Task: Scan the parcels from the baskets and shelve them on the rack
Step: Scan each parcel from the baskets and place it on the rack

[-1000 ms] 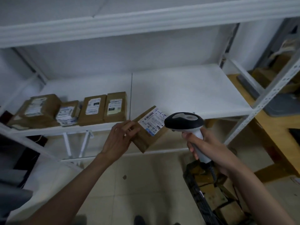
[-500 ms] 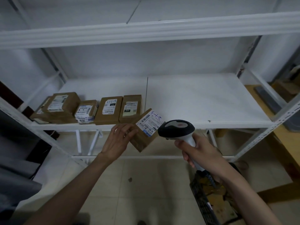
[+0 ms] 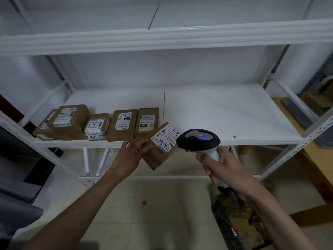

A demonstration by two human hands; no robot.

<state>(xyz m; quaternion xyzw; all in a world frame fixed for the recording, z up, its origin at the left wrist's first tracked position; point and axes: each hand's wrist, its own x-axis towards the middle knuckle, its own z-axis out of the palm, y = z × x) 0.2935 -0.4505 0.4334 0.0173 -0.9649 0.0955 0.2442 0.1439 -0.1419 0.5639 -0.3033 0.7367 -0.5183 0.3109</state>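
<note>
So we hold one box (image 3: 160, 147) in our left hand (image 3: 133, 154), right hand (image 3: 221, 166) gripping the scanner (image 3: 198, 141); five boxes (image 3: 124, 123) shelved at ten o'clock, more in the basket (image 3: 232, 226).

Hidden and cut-off parts around the scanning

The left hand (image 3: 132, 156) is covering the tilted parcel (image 3: 160, 147)'s left corner, while the scanner (image 3: 198, 141) is masking its right edge; the label print is reading too small. The right hand (image 3: 222, 166) is hiding the scanner's handle. The basket (image 3: 232, 230) is running off the bottom edge.
</note>
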